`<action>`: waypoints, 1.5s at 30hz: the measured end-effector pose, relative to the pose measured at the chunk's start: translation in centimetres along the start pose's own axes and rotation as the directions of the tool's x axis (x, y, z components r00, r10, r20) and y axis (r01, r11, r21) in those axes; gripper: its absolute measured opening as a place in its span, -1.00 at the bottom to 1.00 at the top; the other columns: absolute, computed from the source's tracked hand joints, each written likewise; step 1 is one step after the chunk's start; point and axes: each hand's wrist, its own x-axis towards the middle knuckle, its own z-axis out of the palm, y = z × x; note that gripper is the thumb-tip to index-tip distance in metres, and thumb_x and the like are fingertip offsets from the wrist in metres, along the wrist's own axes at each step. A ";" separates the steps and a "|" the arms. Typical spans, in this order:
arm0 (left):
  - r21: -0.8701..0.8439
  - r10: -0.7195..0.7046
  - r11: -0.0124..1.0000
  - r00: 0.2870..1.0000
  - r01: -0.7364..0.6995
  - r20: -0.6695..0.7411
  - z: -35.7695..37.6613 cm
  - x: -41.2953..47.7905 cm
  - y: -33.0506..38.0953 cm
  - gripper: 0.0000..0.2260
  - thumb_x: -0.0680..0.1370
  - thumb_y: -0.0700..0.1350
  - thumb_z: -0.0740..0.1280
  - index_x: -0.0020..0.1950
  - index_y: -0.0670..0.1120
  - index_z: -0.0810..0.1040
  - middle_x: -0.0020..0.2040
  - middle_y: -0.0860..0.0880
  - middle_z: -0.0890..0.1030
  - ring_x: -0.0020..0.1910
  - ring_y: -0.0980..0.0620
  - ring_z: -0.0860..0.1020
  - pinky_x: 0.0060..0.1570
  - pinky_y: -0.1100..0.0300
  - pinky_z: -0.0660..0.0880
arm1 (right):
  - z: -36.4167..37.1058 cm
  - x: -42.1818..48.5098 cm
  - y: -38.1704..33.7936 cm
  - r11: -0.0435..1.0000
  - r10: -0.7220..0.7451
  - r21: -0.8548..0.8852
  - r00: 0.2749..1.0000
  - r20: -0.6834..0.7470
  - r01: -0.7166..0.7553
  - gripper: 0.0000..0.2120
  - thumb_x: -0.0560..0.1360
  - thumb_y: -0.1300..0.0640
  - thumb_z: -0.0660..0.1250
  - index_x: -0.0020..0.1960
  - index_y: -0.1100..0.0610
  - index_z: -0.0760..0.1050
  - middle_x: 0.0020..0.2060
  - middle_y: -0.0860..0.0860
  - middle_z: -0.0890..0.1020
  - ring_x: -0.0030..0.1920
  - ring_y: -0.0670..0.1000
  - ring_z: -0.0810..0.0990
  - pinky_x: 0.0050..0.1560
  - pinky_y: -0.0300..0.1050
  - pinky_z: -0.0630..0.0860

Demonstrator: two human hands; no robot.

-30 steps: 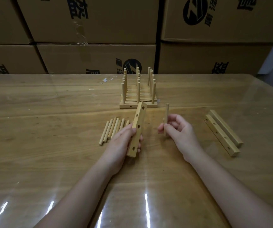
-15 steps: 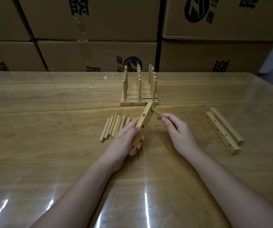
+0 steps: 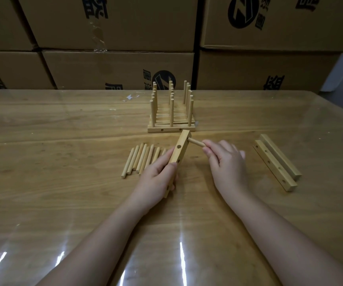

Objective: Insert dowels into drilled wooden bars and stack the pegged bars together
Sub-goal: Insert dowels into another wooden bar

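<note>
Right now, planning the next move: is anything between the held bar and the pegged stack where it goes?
Nothing visible. Only bare table separates the bar in the left hand from the pegged stack; loose dowels lie left, spare bars right.

drilled bar (image 3: 181, 148): midsection under left hand (image 3: 156, 180) | dowel (image 3: 195, 142): tail inside right hand (image 3: 228, 166) | loose dowels (image 3: 139, 159): rightmost behind left hand | cardboard boxes (image 3: 114, 67): cropped at top

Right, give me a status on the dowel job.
Done: a group of pegged bars stands at the back. In hand: the left hand grips a drilled bar; the right hand pinches a dowel, tip at a hole near the bar's far end. Left: loose dowels lie beside it, and two bare bars wait at the right.
</note>
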 end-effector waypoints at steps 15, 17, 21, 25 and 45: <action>0.165 0.050 0.985 0.999 -0.051 0.009 0.2 -0.1 -0.5 -0.59 0.62 -0.17 0.18 0.19 0.39 0.30 -0.30 0.03 0.49 -0.40 0.20 0.44 -0.32 0.35 0.45 | -0.3 -0.2 -0.7 0.971 -0.128 -0.219 0.983 -0.130 0.098 -0.89 0.45 0.19 0.39 -0.04 0.07 0.64 -0.31 0.05 0.49 -0.25 0.10 0.46 -0.12 -0.05 0.18; 0.184 0.049 0.982 0.999 -0.051 0.016 0.2 0.0 -0.5 -0.60 0.63 -0.16 0.18 0.22 0.39 0.29 -0.29 0.05 0.50 -0.37 0.19 0.45 -0.28 0.32 0.46 | -0.3 -0.2 -0.7 0.972 -0.136 -0.209 0.983 -0.126 0.107 -0.88 0.45 0.20 0.39 -0.02 0.09 0.64 -0.32 0.06 0.50 -0.26 0.10 0.46 -0.12 -0.06 0.17; 0.205 0.043 0.978 0.999 -0.048 0.026 0.3 0.0 -0.4 -0.60 0.63 -0.15 0.18 0.31 0.33 0.27 -0.21 0.00 0.52 -0.34 0.19 0.46 -0.27 0.33 0.47 | -0.3 -0.3 -0.5 0.976 -0.132 -0.189 0.984 -0.120 0.108 -0.86 0.46 0.18 0.35 -0.01 0.10 0.64 -0.32 0.07 0.50 -0.27 0.11 0.48 -0.14 -0.06 0.18; 0.213 0.040 0.976 0.999 -0.047 0.034 0.2 -0.1 -0.3 -0.59 0.63 -0.14 0.18 0.30 0.35 0.25 -0.17 0.11 0.54 -0.33 0.22 0.46 -0.30 0.35 0.47 | -0.3 -0.2 -0.5 0.980 -0.123 -0.166 0.987 -0.098 0.106 -0.84 0.47 0.18 0.32 0.00 0.12 0.63 -0.32 0.07 0.52 -0.28 0.12 0.49 -0.14 -0.07 0.18; 0.254 0.046 0.965 0.997 -0.060 0.060 -0.1 -0.2 -0.7 -0.57 0.62 -0.11 0.19 0.37 0.33 0.24 0.15 0.30 0.51 -0.16 0.26 0.53 -0.12 0.29 0.51 | 0.0 -0.3 0.4 0.998 -0.008 0.065 0.998 0.067 0.004 -0.81 0.57 0.16 0.22 0.07 0.12 0.59 -0.11 -0.02 0.66 -0.14 -0.01 0.57 -0.04 -0.03 0.42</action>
